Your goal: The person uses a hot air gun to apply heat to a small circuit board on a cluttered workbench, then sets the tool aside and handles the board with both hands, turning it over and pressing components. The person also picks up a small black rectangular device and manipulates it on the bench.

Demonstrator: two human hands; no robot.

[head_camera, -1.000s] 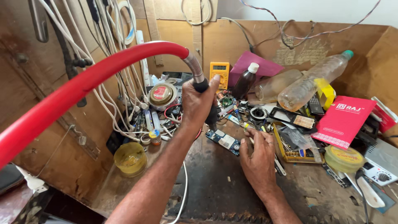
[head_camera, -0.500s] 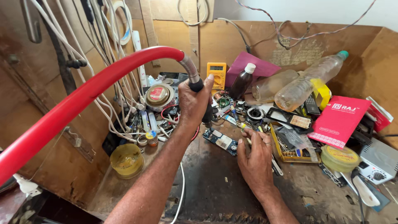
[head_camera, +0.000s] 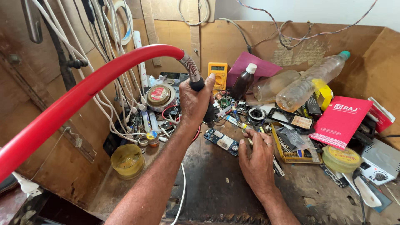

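My left hand (head_camera: 195,102) grips the black handle of a hot-air tool (head_camera: 199,85). Its thick red hose (head_camera: 87,91) arcs up and away to the lower left. The tool's tip points down over a small blue circuit board (head_camera: 222,141) lying on the dark bench top. My right hand (head_camera: 257,156) rests on the bench just right of the board, fingers pinched on a thin tool whose tip touches the board's right edge.
A yellow multimeter (head_camera: 218,74), a dark bottle (head_camera: 243,81) and clear plastic bottles (head_camera: 310,83) stand at the back. A red booklet (head_camera: 341,121), a yellow parts tray (head_camera: 293,154) and a grey station (head_camera: 381,160) lie right. White cables (head_camera: 108,83) hang left; a yellow tub (head_camera: 127,160) sits below.
The view has shifted slightly. My left hand with the hot-air tool has come a little lower over the board; my right hand stays beside the board.
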